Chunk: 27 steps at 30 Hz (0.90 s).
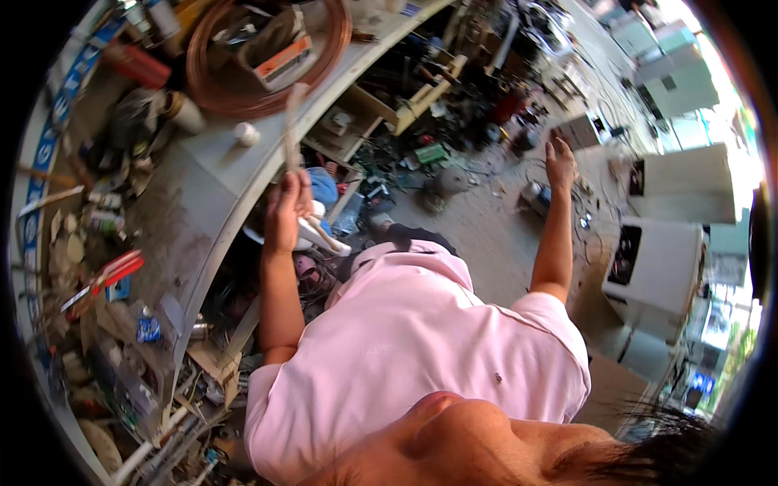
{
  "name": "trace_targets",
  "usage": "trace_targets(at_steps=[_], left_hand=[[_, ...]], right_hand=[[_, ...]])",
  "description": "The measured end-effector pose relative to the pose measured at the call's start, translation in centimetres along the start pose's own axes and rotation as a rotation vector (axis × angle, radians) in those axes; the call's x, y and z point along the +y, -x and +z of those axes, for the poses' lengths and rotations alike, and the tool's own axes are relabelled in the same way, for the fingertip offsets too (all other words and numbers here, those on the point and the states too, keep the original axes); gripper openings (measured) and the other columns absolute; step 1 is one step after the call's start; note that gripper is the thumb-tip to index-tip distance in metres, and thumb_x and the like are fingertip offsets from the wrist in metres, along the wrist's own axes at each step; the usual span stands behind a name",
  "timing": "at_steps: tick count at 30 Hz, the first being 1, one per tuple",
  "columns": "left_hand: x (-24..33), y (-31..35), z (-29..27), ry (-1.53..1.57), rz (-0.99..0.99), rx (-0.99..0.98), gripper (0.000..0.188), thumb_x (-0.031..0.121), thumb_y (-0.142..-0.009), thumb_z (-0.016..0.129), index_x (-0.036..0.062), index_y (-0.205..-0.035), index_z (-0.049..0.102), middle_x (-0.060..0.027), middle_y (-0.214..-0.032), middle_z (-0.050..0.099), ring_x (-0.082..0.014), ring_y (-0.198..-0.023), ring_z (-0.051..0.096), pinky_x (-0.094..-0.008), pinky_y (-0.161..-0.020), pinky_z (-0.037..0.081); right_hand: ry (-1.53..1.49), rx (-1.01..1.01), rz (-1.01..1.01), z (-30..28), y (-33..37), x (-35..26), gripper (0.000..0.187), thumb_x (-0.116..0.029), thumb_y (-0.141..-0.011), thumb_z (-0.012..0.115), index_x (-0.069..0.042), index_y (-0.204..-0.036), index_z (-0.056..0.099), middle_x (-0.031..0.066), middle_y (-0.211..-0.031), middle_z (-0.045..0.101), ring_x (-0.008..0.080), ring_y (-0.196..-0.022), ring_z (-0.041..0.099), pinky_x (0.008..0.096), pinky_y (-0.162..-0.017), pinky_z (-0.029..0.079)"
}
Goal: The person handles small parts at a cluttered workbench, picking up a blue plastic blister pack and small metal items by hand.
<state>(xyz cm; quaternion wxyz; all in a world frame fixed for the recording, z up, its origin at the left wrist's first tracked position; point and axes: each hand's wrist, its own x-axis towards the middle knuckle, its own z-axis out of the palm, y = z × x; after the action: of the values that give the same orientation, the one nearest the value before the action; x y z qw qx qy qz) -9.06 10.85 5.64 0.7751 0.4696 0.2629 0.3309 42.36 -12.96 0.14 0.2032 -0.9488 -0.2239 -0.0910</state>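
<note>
While your left hand (289,212) is up by the front edge of the bench (198,190), its fingers are closed around a pale strip (291,134), which sticks up past your fingertips and overlaps the bench edge in this view. You cannot tell whether its upper end touches the bench. A white, bent piece (312,235) shows just below that hand; whether it joins the strip is unclear. Your right hand (561,166) is stretched out over the floor (494,235), well apart from the left, its fingers loosely spread and nothing visible in its grasp.

On the bench, near its front edge and just beside the strip, you have a small white round piece (245,134). Farther along that edge lies a copper tube coil (231,104), with an orange-and-white box (284,62) inside its ring. Toward the back edge are a red cylinder (142,65) and, nearer your end, a red-handled tool (120,270). A blue wrapper (148,328) lies toward the bench's near corner.

Below the front edge you see open wooden drawers (356,121). Out on the floor are a green box (431,153) and, to your right, a white appliance cabinet (664,279).
</note>
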Motion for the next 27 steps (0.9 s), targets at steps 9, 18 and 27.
trace_targets(at_steps=[9, 18, 27], left_hand=[[2.0, -3.4, -1.0, 0.280, -0.354, -0.417, 0.035, 0.040, -0.100, 0.042, 0.0075, -0.096, 0.052, 0.0067, -0.059, 0.030, -0.0036, -0.049, 0.028, -0.0192, -0.048, 0.028], [3.4, -1.7, -1.9, 0.202, -0.360, -0.328, 0.042, 0.039, -0.101, 0.040, 0.0006, -0.110, 0.054, 0.0058, -0.061, 0.033, -0.0032, -0.050, 0.031, -0.0176, -0.049, 0.032], [1.8, -0.5, -3.9, 0.049, -0.336, -0.237, 0.044, 0.036, -0.100, 0.044, -0.0011, -0.123, 0.052, 0.0045, -0.074, 0.039, -0.0061, -0.065, 0.036, -0.0193, -0.063, 0.036]], right_hand=[[-0.976, -0.683, -0.724, -1.3, 7.9, -26.8, 0.059, -0.018, -0.086, 0.068, -0.015, -0.140, 0.044, 0.0095, -0.130, 0.049, 0.0187, -0.097, 0.061, 0.0307, -0.080, 0.051], [-0.698, -0.901, -0.860, 1.1, 8.9, -32.3, 0.025, -0.023, -0.089, 0.065, -0.002, -0.102, 0.065, 0.0103, -0.091, 0.062, 0.0154, -0.076, 0.059, 0.0312, -0.069, 0.047], [-1.226, -1.229, -0.453, 4.4, 8.8, -32.0, 0.025, -0.027, -0.098, 0.054, -0.005, -0.105, 0.064, -0.0074, -0.074, 0.050, 0.0004, -0.061, 0.037, 0.0174, -0.053, 0.028]])
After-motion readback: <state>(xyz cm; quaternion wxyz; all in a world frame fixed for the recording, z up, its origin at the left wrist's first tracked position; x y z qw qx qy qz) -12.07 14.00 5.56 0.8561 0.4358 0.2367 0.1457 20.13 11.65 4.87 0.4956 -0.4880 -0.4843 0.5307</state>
